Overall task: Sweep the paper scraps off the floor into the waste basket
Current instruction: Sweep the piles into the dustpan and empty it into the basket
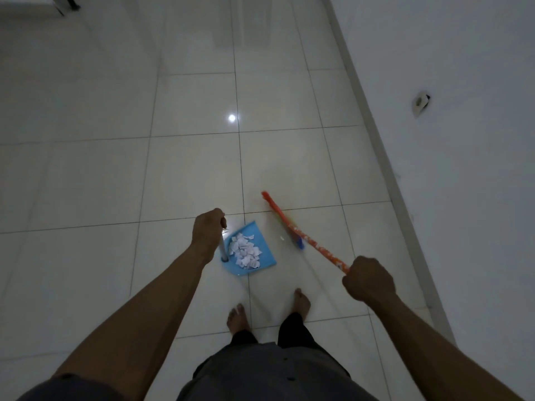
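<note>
Blue plastic, the dustpan (267,260) is low at the tiled floor (188,169) in the head view, with the paper scraps (244,250) heaped inside it. The left hand (207,230) has its fingers curled round the pan's upright pale handle (223,246). The right hand (367,280) grips the orange broom (317,244) by its stick. The scraps look feather-light and loose, so they would likely flutter out. The pan is best carried level by that handle. No waste basket shows.

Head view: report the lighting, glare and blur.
Head view: dim overall, edges darker; one round lamp glare on the glossy floor tiles; the broom head is motion-blurred while the paper scraps in the dustpan look sharp; wide-angle bowing bends the baseboard.
</note>
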